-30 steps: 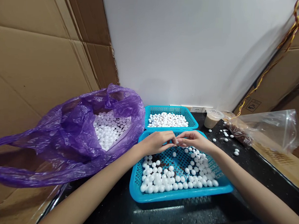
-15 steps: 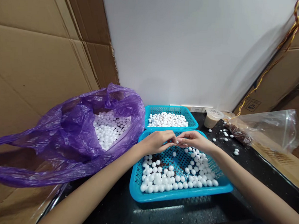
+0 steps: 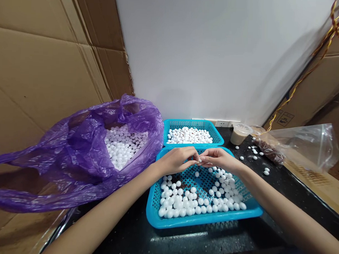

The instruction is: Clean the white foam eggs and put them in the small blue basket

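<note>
My left hand [image 3: 180, 158] and my right hand [image 3: 220, 159] meet above the far part of the front blue basket [image 3: 205, 221]. Between their fingertips is a small white ball [image 3: 200, 160], pinched from both sides and partly hidden by the fingers. Many loose white balls [image 3: 180, 203] lie in this basket, mostly along its near and right sides. Dark brown crumbs [image 3: 185, 184] are scattered on its mesh floor. Behind it stands a second blue basket [image 3: 220, 139], which holds a heap of small white pieces [image 3: 190, 135].
A purple plastic bag [image 3: 82, 146] full of white balls [image 3: 124, 145] lies open at left. At right are a lidded cup [image 3: 240, 134], several stray white pieces [image 3: 254, 151] and a clear bag [image 3: 305, 143] with brown bits [image 3: 272, 152]. Cardboard [image 3: 35, 63] stands at left; a white wall [image 3: 211, 58] behind.
The view has shifted very slightly. Both hands stay at the same spot over the front basket, with the white ball still between their fingertips.
</note>
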{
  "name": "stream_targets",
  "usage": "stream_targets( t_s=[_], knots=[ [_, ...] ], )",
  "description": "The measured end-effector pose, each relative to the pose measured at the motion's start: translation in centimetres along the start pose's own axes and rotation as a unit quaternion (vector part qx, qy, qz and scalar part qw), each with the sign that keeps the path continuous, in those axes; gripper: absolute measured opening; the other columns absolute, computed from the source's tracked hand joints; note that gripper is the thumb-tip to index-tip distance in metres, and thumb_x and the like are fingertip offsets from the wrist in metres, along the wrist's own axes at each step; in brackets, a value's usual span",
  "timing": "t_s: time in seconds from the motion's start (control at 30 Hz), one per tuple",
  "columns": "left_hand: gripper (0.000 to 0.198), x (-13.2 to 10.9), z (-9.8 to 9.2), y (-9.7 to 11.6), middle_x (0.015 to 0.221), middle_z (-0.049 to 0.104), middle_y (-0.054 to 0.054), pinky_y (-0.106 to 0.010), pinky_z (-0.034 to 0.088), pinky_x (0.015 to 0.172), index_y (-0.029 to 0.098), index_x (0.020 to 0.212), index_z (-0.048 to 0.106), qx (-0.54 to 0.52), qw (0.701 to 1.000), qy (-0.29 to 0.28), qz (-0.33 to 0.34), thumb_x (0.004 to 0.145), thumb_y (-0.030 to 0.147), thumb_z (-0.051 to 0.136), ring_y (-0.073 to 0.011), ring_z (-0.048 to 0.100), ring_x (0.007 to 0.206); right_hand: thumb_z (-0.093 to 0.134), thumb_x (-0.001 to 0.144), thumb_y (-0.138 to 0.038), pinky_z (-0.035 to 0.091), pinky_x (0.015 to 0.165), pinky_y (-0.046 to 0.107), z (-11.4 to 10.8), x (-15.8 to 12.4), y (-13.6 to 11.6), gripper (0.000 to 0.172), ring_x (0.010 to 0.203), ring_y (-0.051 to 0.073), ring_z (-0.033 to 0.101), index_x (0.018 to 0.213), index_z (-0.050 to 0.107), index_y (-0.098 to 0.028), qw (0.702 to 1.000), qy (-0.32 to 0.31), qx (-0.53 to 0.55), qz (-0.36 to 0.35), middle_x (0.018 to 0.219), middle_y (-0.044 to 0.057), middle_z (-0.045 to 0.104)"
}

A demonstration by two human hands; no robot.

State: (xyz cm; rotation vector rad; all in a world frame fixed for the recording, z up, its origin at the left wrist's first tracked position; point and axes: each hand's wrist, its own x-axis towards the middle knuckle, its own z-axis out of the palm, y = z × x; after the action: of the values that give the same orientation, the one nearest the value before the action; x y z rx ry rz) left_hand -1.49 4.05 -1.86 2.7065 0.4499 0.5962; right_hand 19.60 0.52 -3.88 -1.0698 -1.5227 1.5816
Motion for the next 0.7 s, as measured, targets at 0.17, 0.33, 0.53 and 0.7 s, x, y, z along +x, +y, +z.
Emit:
stream_targets(
  t_s=[0.17, 0.33, 0.53, 0.7],
  knots=[
    [0.016, -0.01, -0.01, -0.12, 0.089, 0.056, -0.001, -0.024, 0.042, 0.066, 0.018, 0.098, 0.053, 0.011, 1.0, 0.02, -0.017, 0.086, 0.028, 0.055, -0.0125, 0.053, 0.075, 0.07, 0.071, -0.041, 0.05, 0.081, 0.032, -0.18, 0.02, 0.16, 0.026, 0.081, 0.015, 0.066, 0.082, 0.068, -0.018, 1.0, -0.007, 0.001, -0.001, 0.082, 0.003, 0.071],
    [0.023, -0.06, -0.04, -0.08, 0.101, 0.053, -0.004, -0.024, 0.043, 0.069, 0.021, 0.111, 0.051, 0.03, 1.0, 0.006, -0.003, 0.089, 0.027, 0.05, -0.0139, 0.054, 0.082, 0.073, 0.069, -0.036, 0.051, 0.076, 0.029, -0.13, -0.02, 0.02, 0.026, 0.078, 0.014, 0.067, 0.083, 0.065, -0.016, 0.999, 0.003, 0.039, -0.006, 0.079, 0.003, 0.07],
    [0.023, -0.12, -0.03, -0.03, 0.103, 0.053, -0.005, -0.025, 0.044, 0.074, 0.021, 0.112, 0.053, 0.03, 0.999, -0.005, 0.01, 0.091, 0.025, 0.046, -0.0138, 0.055, 0.083, 0.076, 0.065, -0.031, 0.052, 0.077, 0.03, 0.01, -0.08, -0.46, 0.034, 0.08, 0.015, 0.068, 0.092, 0.06, -0.018, 0.997, 0.033, 0.07, 0.02, 0.082, 0.002, 0.07],
    [0.021, -0.07, 0.01, 0.08, 0.099, 0.054, -0.005, -0.025, 0.044, 0.073, 0.02, 0.11, 0.054, 0.022, 1.0, 0.002, 0.01, 0.091, 0.025, 0.046, -0.0142, 0.055, 0.081, 0.076, 0.065, -0.032, 0.052, 0.077, 0.03, 0.0, -0.02, -0.47, 0.034, 0.079, 0.016, 0.068, 0.091, 0.059, -0.018, 0.997, 0.025, 0.068, 0.02, 0.08, 0.003, 0.07]
  ],
)
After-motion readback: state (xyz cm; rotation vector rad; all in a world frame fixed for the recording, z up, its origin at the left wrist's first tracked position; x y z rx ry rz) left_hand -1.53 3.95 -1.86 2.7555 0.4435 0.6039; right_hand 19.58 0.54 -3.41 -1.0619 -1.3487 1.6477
